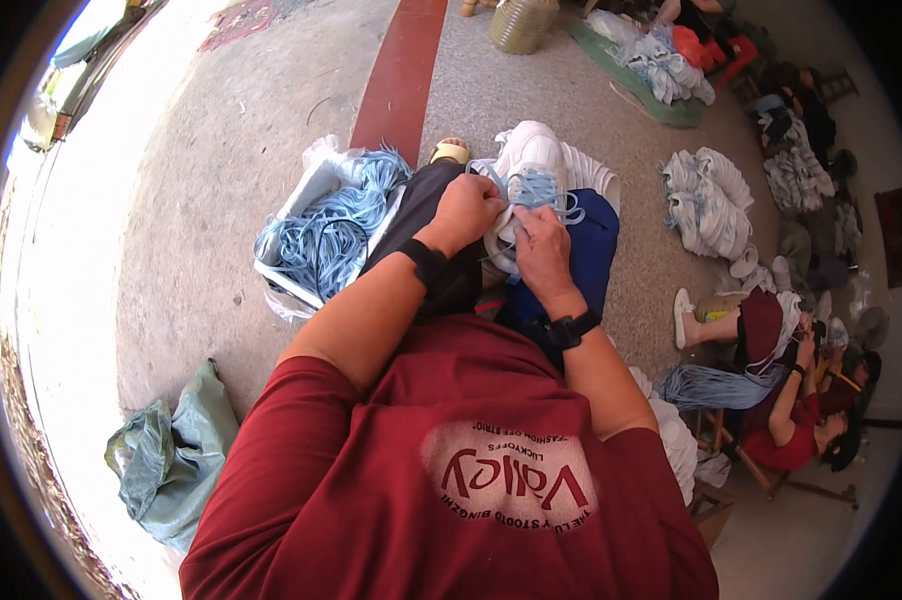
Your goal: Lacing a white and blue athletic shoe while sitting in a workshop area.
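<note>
A white sneaker (531,145) with light blue shoelaces (537,187) rests on my lap, its toe pointing away from me. Loops of lace stand out over the tongue. My left hand (468,210) is closed at the shoe's left side, pinching a lace end between thumb and fingers. At the ankle end of the lacing, my right hand (545,248) has its thumb and forefinger pressed together on the lace; its other fingers are curled and partly hidden. Blue cloth (593,235) lies under the shoe on the right. Each wrist wears a black band.
Left of my knee stands a plastic-lined box (263,262) heaped with blue laces (321,240). A green sack (176,450) lies at lower left. White shoes (709,203) are piled to the right. Co-workers sit along the right side, one in a red shirt (791,440) beside hanging laces (716,387).
</note>
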Motion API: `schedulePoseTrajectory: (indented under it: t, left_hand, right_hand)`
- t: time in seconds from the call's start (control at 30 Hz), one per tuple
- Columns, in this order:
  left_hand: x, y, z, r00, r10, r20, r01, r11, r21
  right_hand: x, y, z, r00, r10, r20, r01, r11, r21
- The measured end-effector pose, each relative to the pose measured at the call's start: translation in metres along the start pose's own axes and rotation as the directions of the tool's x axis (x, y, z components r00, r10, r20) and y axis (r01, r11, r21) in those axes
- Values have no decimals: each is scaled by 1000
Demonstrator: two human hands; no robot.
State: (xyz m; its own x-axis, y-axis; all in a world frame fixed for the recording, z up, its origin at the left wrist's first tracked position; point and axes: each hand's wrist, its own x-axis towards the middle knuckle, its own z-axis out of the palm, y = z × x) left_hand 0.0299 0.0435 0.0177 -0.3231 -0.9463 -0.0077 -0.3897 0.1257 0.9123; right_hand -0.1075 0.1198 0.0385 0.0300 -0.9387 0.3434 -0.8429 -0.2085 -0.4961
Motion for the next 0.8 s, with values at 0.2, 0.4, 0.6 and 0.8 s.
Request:
schedulePoseTrajectory:
  t: [0.2, 0.4, 0.6, 0.8]
  left_hand:
    - [-15, 7, 8, 984, 122, -128, -102, 983, 155]
    - [-28, 16, 8, 916, 399, 35, -368, 804, 467]
    - [-17, 4, 5, 977, 212, -23, -188, 907, 376]
    - [-24, 15, -7, 996, 61, -57, -53, 988, 145]
  right_hand:
    - [3, 0, 8, 995, -30, -95, 27, 999, -37]
    - [10, -3, 15, 994, 1, -112, -28, 971, -236]
    - [3, -4, 6, 979, -185, -92, 161, 963, -216]
    - [-48, -1, -22, 856, -266, 444, 312, 950, -32]
